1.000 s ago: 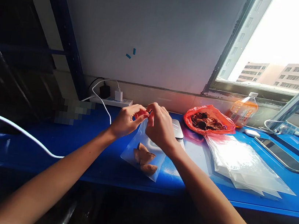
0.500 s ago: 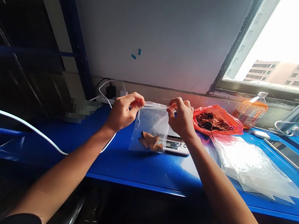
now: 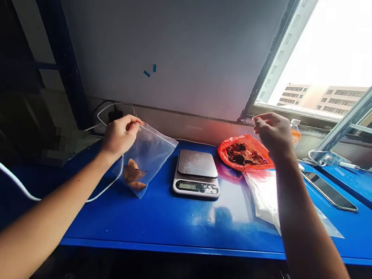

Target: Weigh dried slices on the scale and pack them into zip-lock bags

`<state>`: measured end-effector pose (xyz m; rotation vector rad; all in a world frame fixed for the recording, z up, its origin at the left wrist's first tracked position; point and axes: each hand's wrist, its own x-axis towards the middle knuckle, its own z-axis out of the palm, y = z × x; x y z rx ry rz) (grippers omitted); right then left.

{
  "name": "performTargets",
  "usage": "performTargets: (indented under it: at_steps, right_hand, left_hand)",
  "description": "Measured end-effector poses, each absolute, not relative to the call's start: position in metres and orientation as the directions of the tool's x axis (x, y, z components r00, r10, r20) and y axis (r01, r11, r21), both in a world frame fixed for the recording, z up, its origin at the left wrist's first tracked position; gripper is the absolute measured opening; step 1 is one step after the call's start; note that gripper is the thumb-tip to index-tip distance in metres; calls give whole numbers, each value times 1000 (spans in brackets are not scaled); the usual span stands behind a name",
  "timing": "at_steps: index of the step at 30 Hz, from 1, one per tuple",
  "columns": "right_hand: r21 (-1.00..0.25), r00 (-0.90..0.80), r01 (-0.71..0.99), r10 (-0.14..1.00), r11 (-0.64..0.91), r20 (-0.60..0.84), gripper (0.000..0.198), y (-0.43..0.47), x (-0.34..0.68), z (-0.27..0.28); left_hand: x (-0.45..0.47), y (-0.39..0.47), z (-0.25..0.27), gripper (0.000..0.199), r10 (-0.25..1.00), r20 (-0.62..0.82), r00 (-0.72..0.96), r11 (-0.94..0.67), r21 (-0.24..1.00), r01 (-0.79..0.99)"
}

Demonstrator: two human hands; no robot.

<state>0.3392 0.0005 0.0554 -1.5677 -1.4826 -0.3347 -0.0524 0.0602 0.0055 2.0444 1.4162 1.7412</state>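
By its top corner, my left hand (image 3: 120,136) pinches a clear zip bag (image 3: 156,154). The bag hangs tilted over the blue table, left of the scale. Several brown dried pieces (image 3: 135,176) lie in its bottom. My right hand (image 3: 273,132) is raised above and to the right of a red plastic bag (image 3: 225,155). Its fingers are bent and drawn together, and nothing shows at the fingertips. More dark brown dried pieces (image 3: 244,154) fill the open red bag. A kitchen scale (image 3: 198,171) with a bare metal plate stands between my hands; its display is lit.
Under my right forearm is a stack of clear bags (image 3: 264,199). A phone (image 3: 329,191) lies farther right. Behind my right wrist stands a bottle (image 3: 295,132) of orange drink. A white cable (image 3: 104,192) runs across the left side of the blue table (image 3: 166,229).
My right hand has let go of the bag's top and moved right and up. My left hand has carried the zip bag left, off the front of the scale. The view has shifted right.
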Motion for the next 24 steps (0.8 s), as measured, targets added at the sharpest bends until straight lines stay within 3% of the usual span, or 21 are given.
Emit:
performTargets:
  at_steps: [4,6,9,16,21,24]
  right_hand:
    - [-337,172,941,882,-15,439,29,6,375,34]
    - [-274,137,961,916,-31,377,17,11,379,15]
    - [-197,102,980,936,-36,336,12,22,373,-7]
    - [-152,128,986,894,-68,429,21,17,351,13]
    - [-108,-115,971,810,215,575,22,-6,288,11]
    - [-127,-123,955,751,266,649,22,-6,252,-6]
  left_hand:
    - [-48,78,-13,12,609,788,-90,-507,474,720]
    - [-44,74,-20,14,608,794,-30,-504,414,758]
    - [-32,56,-25,12,717,687,120,-521,413,747]
    - [-14,32,-20,14,774,586,238,-541,419,729]
    - [-14,36,-24,15,794,545,270,-532,407,742]
    - [-12,34,-24,20,792,513,331,-551,367,749]
